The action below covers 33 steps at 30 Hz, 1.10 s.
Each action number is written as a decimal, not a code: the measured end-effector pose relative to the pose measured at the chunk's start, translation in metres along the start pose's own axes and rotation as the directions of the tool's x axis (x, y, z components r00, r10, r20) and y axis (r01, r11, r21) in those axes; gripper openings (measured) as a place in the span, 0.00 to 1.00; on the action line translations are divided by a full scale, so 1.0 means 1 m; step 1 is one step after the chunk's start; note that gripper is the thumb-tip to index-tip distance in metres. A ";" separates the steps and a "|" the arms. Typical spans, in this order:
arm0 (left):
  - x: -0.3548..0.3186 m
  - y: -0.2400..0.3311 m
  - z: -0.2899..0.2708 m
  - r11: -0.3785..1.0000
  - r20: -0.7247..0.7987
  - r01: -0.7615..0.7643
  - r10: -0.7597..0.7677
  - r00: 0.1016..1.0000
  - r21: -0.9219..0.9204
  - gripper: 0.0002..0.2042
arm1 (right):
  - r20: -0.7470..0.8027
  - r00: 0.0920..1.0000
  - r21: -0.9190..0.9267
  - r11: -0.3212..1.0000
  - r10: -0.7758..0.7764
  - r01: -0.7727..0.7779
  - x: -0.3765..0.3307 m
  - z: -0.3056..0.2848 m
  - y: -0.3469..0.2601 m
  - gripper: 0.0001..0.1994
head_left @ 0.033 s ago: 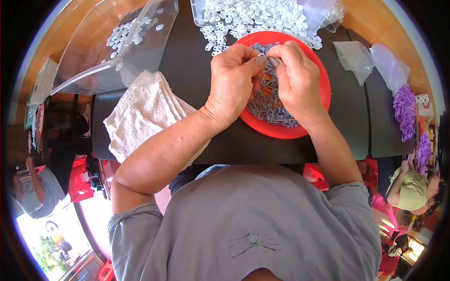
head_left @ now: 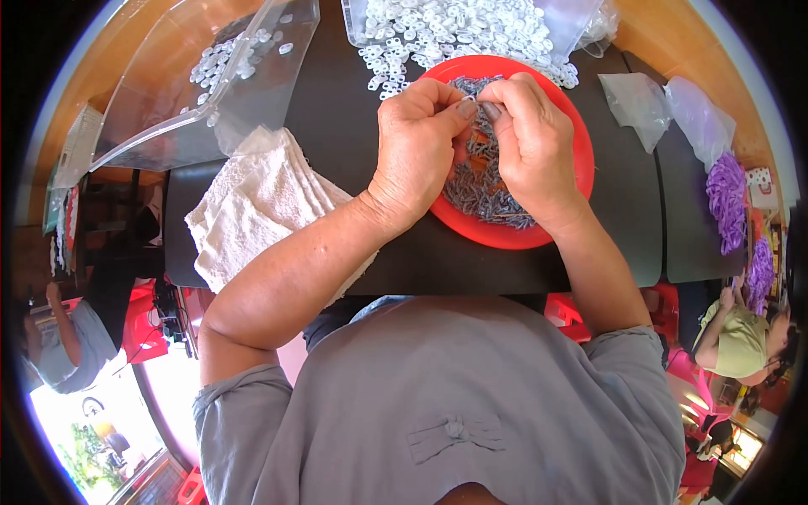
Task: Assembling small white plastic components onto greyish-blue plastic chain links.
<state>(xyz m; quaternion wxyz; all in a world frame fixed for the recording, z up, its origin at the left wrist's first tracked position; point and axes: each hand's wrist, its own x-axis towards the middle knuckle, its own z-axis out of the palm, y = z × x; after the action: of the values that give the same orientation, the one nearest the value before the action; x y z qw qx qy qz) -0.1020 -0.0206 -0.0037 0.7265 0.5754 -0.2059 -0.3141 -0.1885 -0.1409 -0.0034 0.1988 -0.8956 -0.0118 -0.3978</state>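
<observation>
Over the red plate (head_left: 579, 160), my left hand (head_left: 421, 139) pinches a small white plastic piece (head_left: 470, 98) between thumb and forefinger. My right hand (head_left: 534, 139) is closed in a pinch, its fingertips meeting the left ones at that piece. Whatever sits in the right pinch is too small and hidden to make out. Many short grey-blue pieces (head_left: 488, 202) lie on the plate beneath both hands. Behind the plate, a clear bin (head_left: 355, 32) holds a heap of white oval plastic pieces (head_left: 471, 34) with holes, and some have spilled onto the table.
A folded white cloth (head_left: 252, 202) lies by my left forearm. Beyond it, a clear tilted tray (head_left: 168, 139) holds loose white pieces (head_left: 219, 67). Plastic bags (head_left: 640, 105) and purple bundles (head_left: 725, 202) are on the right. Other people (head_left: 732, 341) sit at both sides.
</observation>
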 end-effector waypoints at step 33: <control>-0.001 0.009 -0.002 0.999 0.010 0.011 -0.011 1.000 -0.050 0.07 | 0.112 0.895 0.483 0.764 0.432 -0.428 0.010 -0.018 -0.002 0.05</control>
<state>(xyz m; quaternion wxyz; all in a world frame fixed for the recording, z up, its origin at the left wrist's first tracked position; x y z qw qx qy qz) -0.0998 -0.0175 0.0045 0.7379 0.5567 -0.1985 -0.3259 -0.1943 -0.1469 0.0152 0.5074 -0.7915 0.0926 -0.3278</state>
